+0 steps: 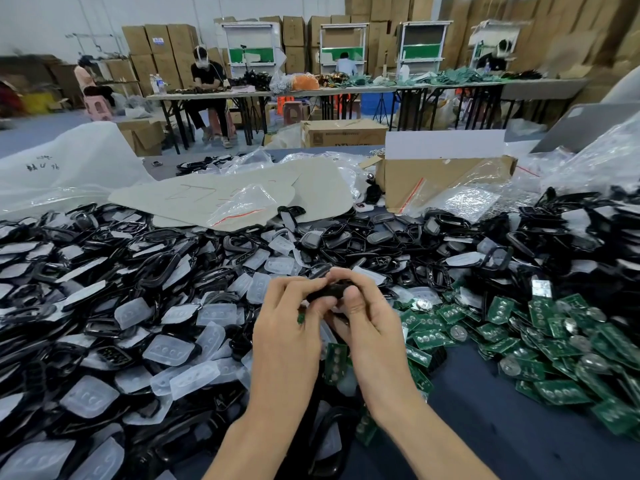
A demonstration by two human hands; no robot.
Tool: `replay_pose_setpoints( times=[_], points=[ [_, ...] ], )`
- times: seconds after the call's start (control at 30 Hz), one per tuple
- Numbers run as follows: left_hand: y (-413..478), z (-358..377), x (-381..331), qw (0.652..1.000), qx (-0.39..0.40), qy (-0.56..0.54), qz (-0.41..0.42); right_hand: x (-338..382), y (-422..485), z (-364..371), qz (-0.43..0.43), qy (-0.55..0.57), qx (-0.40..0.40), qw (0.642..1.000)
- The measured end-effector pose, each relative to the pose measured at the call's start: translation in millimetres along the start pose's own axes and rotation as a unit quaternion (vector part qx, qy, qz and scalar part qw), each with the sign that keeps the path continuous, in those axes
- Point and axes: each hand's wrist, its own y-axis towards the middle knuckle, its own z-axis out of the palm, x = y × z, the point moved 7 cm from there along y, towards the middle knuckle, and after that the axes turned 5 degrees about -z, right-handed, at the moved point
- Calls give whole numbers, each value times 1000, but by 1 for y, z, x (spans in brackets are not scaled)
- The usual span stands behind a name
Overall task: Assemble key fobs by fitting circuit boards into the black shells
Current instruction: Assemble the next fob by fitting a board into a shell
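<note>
The black shell (329, 292) sits low in the middle of the view, raised above the worktop (485, 427) and gripped by both hands, which are pressed close together. The left hand (289, 330) curls its fingers round the shell's near side. The right hand (369, 323) closes on it from the other side, thumb on top. A green sliver (300, 318) peeks out under the left fingers and is probably a circuit board, but the fingers hide whether it is seated in the shell. I judge that one fob is mid-fit and the job as a whole is far from done: I can pick out no heap of finished fobs, and the stock of loose parts is huge.

The shell looks like hard, slightly glossy moulded plastic with rounded ends. From seven round to eleven o'clock of the hands spreads a deep heap of shells (114, 251), many of them open frames. Mixed in are button pads (169, 349), milky, soft-looking wedges with raised bumps. From two to five o'clock lie the circuit boards (540, 344), flat green wedges carrying shiny round metal discs. At one o'clock stands a cardboard box (433, 178) draped in crinkled clear plastic bags (474, 199). At twelve lie flat grey card sheets (207, 192).
</note>
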Motion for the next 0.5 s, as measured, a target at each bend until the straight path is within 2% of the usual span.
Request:
replay_pose_setpoints(
  times=[0.2,0.5],
  points=[
    [4,-3,5,999,-3,-9,-38,-7,4,-5,11,11,-33,999],
    [6,3,25,984,37,-88,-148,-6,10,-16,25,-18,-79,996]
  ],
)
